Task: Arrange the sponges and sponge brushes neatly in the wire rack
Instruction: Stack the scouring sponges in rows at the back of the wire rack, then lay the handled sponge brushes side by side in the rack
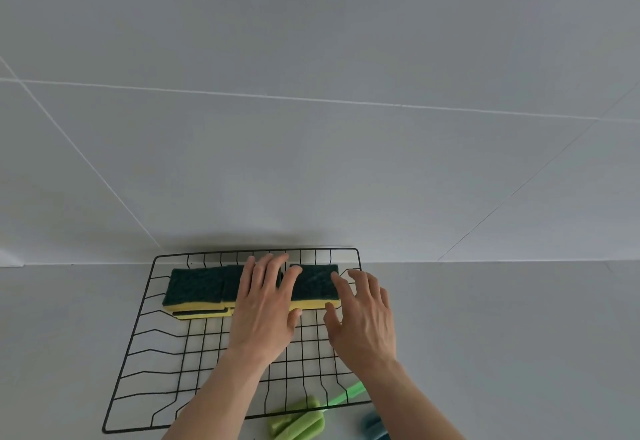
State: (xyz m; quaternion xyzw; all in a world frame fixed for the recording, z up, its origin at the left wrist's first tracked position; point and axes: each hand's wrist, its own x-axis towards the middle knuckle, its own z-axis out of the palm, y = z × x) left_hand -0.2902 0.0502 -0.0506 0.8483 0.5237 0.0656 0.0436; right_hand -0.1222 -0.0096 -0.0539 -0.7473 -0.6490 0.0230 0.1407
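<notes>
A black wire rack [145, 353] lies on a white counter against the wall. Yellow sponges with dark green scrub tops form a row along the rack's far side: a stack at the left [195, 289] and one at the right [317, 285]. My left hand [266, 308] rests flat on the middle of the row, fingers spread. Beside the right sponge's end is my right hand [363, 315], its fingers apart and its thumb near the sponge's front edge. A green sponge brush [301, 420] lies in front of the rack, and a blue one [374, 424] is partly hidden by my right arm.
A white tiled wall rises directly behind the rack. White counter [519, 335] stretches to the left and right of the rack. The front half of the rack's grid holds nothing.
</notes>
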